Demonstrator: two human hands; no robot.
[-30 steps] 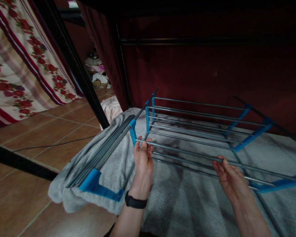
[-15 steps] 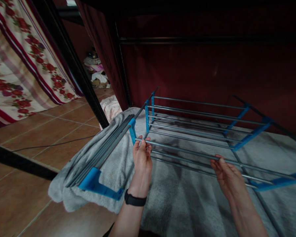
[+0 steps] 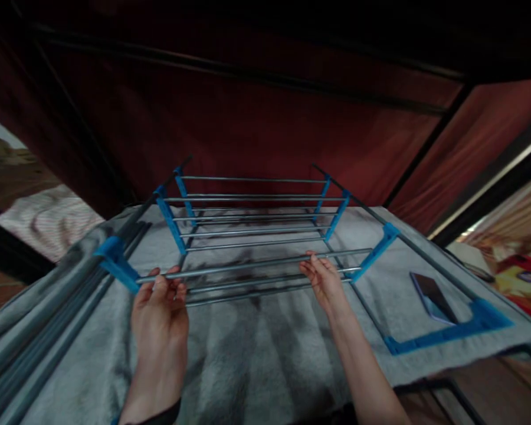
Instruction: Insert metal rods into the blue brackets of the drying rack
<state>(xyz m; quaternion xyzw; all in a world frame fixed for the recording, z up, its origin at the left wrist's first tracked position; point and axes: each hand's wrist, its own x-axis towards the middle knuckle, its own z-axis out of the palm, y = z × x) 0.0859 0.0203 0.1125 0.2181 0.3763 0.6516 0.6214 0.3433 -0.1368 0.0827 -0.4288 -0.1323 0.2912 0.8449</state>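
Grey blanket (image 3: 248,366), blue-jointed metal rack (image 3: 256,231) on it, bundle of rods (image 3: 55,348) at left, phone (image 3: 433,297) at right

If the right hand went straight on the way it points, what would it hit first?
Beyond the held rod, the right hand would probably meet a rear rod first; depth is hard to judge.

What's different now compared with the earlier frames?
The view swung right, bringing the phone into sight and losing the flowered curtain. Nothing was visibly taken or let go: the left hand and right hand still hold the same rod.
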